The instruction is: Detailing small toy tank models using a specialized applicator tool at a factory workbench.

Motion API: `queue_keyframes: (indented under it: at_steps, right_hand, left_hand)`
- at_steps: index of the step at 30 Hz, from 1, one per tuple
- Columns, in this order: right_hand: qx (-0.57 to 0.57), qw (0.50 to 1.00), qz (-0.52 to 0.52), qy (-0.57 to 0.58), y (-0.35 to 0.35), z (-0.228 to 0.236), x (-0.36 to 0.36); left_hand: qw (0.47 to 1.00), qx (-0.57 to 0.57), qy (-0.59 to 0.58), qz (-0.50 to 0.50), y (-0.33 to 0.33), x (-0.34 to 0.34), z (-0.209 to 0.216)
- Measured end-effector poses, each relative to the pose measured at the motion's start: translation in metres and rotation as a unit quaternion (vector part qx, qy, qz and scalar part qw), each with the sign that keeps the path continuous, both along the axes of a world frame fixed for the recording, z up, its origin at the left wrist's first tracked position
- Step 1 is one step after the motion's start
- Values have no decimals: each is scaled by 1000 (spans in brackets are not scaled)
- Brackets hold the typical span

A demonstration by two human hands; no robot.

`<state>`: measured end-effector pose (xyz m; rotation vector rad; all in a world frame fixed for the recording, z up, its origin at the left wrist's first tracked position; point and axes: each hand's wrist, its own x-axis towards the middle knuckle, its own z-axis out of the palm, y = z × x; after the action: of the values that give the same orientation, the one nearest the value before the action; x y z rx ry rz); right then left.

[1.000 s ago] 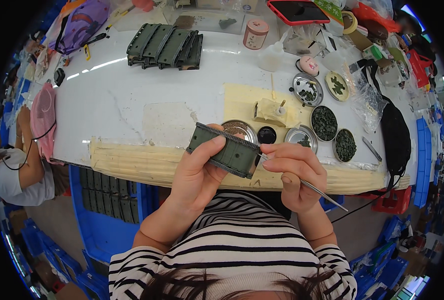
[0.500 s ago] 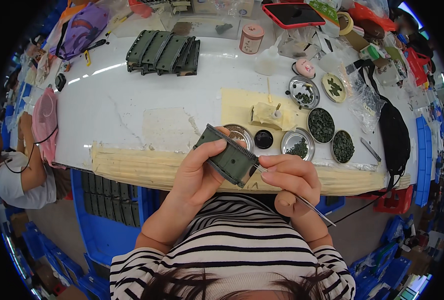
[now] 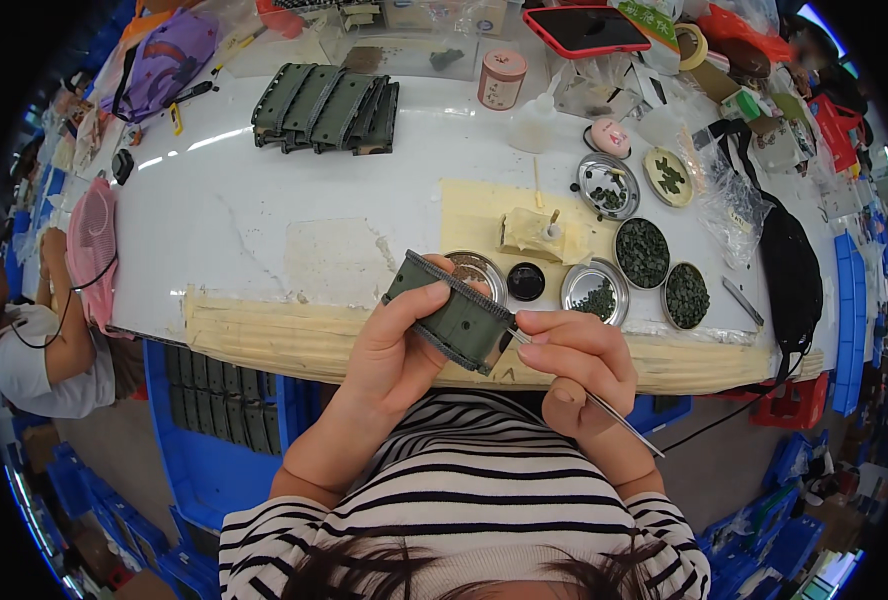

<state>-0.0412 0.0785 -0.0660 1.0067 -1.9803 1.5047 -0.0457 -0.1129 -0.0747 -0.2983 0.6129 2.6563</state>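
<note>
The dark green panel [image 3: 462, 322] is held up in the left hand [image 3: 401, 335], tilted so that its right end dips. The left thumb presses on its near face and the other fingers go behind it, gripping its upper-left part. The right hand [image 3: 586, 365] pinches a slim metal tool [image 3: 632, 428] between thumb and fingers; its tip reaches the panel's right end, though whether it touches cannot be told. The tool's tail slants down past the right palm.

Just beyond the left fingertips sits a round dish [image 3: 502, 283] of brown bits, partly hidden by the panel. To its right, above the gap between the two hands, stands a black pot [image 3: 526, 282]. Straight above the right fingers is a steel plate [image 3: 594, 266] with green chips [image 3: 594, 300]. Farther right of those fingers are two tins heaped with dark green flakes [image 3: 643, 253], and past them a small grey blade [image 3: 742, 300]. Above the pot, a block [image 3: 539, 235] wrapped in yellow tape rests on a yellow sheet [image 3: 461, 205].

Farther up and left of the left fingers, a stack of green panels [image 3: 324, 105] lies on the white table [image 3: 184, 215]. A pink can [image 3: 502, 80] stands right of that stack. Below and left of the left fingers, a blue crate [image 3: 199, 480] holds rows of dark pieces [image 3: 219, 405].
</note>
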Motion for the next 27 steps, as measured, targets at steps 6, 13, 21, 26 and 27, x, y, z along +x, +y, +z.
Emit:
queue_keyframes:
  at_steps: [6, 13, 21, 26, 27]
  right_hand:
    - [-7, 1000, -26, 7, -3, 3, 4]
    - [-16, 999, -27, 16, -2, 1, 4]
    - [-17, 1000, -12, 19, 0, 0, 3]
    - [-7, 1000, -11, 14, 1, 2, 4]
    - [-8, 1000, -15, 12, 1, 2, 4]
  left_hand:
    - [999, -6, -25, 20, 6, 2, 0]
    - [999, 1, -26, 20, 9, 2, 0]
    - [1000, 6, -3, -3, 5, 0, 0]
    - [1000, 3, -28, 8, 5, -1, 0]
    - [1000, 4, -27, 9, 5, -1, -1]
